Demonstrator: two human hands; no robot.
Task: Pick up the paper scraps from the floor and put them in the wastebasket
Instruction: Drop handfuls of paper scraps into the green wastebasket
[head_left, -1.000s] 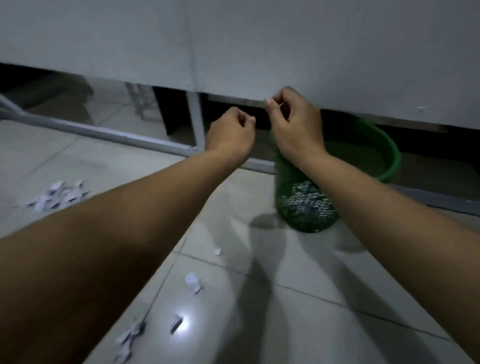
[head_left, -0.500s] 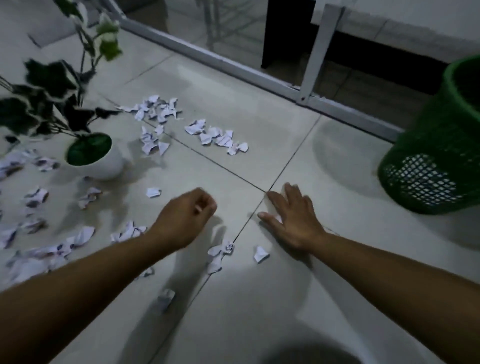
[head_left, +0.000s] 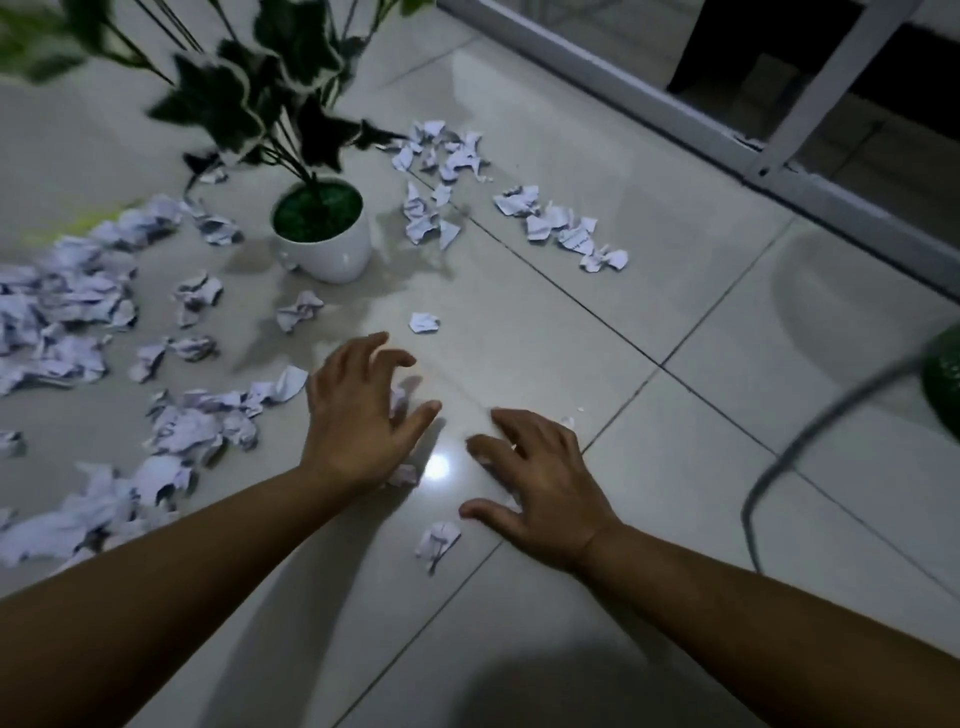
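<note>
Both hands, left (head_left: 358, 426) and right (head_left: 540, 483), now spread empty nearer the pot (head_left: 332, 249); most scraps (head_left: 192, 426) around it remain, wastebasket (head_left: 943, 384) unfed.

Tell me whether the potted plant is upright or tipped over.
Upright: the potted plant's white pot sits flat on the floor, its rim facing up and its stems rising above it.
</note>
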